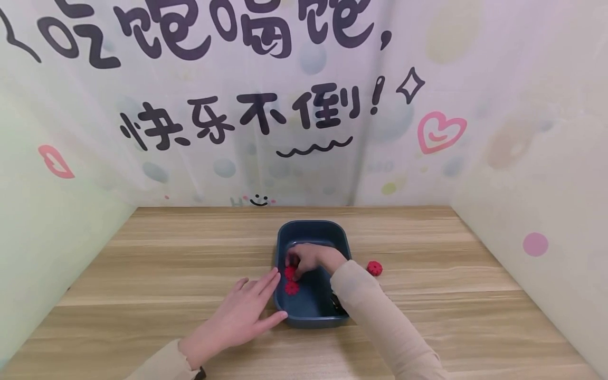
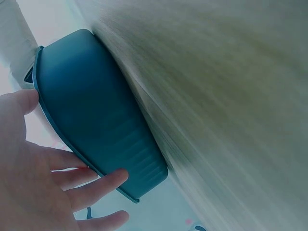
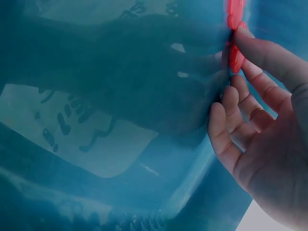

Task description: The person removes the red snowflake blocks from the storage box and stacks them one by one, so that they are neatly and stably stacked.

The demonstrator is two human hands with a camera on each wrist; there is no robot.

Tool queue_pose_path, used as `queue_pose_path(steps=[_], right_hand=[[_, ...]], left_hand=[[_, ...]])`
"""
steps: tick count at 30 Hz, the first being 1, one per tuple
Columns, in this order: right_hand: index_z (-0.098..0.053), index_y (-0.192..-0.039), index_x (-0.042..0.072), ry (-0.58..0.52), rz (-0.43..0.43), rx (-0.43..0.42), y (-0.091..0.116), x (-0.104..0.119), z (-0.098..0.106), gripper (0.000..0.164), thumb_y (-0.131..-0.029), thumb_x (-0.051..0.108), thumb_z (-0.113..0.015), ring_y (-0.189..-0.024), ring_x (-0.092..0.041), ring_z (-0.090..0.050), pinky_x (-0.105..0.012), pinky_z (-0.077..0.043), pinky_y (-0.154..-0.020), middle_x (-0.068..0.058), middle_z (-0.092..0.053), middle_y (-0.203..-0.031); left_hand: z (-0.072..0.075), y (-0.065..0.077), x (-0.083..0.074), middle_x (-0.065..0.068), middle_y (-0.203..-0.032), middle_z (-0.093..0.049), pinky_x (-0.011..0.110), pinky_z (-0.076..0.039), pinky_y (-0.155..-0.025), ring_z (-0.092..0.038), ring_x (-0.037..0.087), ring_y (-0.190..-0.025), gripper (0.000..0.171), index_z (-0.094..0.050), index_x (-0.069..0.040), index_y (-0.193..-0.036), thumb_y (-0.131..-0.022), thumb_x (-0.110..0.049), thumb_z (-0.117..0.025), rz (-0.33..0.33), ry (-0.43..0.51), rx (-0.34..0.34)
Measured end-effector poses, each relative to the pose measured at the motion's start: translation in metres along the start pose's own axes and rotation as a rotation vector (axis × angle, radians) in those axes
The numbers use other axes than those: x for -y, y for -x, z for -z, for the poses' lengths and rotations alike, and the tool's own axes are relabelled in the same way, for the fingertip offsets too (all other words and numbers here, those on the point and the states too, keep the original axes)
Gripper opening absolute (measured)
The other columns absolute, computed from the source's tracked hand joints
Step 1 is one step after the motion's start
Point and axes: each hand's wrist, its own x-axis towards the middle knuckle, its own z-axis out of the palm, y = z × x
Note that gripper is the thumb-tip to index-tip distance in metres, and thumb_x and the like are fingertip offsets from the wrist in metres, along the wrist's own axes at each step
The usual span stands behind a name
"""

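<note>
A dark blue rectangular bin stands on the table. My right hand reaches inside it, near the left wall. In the right wrist view, thumb and index finger pinch a red scalloped disc standing on edge against the bin. A second red disc sits closer to the front along the same wall; it shows edge-on beyond the thumb in the right wrist view. My left hand rests its fingertips on the bin's left rim, with fingers extended and spread, as the left wrist view confirms.
Another red scalloped disc lies on the wooden table, right of the bin and beside the right sleeve. A printed curtain closes off the back, and pale walls stand at both sides.
</note>
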Motion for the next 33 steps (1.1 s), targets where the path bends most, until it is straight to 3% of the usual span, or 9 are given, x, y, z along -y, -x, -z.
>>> queue_pose_path(steps=[16,26,33], right_hand=[[-0.051,-0.086,0.017,0.017,0.017,-0.048,0.0016,0.0055,-0.0034,0.028,-0.071,0.014,-0.074,-0.073,-0.013,-0.05,-0.024,-0.043,-0.063,0.002,-0.053,-0.079],[-0.051,-0.096,0.02,-0.025,0.002,0.004,0.0018,0.0045,-0.0046,0.03,-0.075,0.011,-0.07,-0.078,-0.014,-0.051,-0.026,-0.043,-0.069,0.003,-0.053,-0.085],[-0.054,-0.095,0.023,-0.038,0.008,0.026,0.0026,0.0027,-0.0045,0.028,-0.076,0.008,-0.068,-0.078,-0.014,-0.051,-0.028,-0.043,-0.071,0.003,-0.053,-0.085]], left_hand=[[0.0003,0.0006,-0.0006,0.01,-0.137,-0.034,0.051,-0.03,-0.09,-0.044,0.021,-0.114,0.073,-0.041,-0.001,-0.131,-0.086,-0.058,-0.037,0.001,-0.005,0.002],[0.0003,0.0007,-0.0011,0.01,-0.138,-0.034,0.05,-0.03,-0.09,-0.044,0.02,-0.114,0.072,-0.04,-0.001,-0.131,-0.086,-0.057,-0.039,0.001,-0.003,0.002],[-0.0001,0.0003,-0.001,0.01,-0.138,-0.033,0.051,-0.03,-0.09,-0.044,0.02,-0.114,0.072,-0.04,-0.001,-0.132,-0.086,-0.056,-0.04,0.004,-0.003,0.001]])
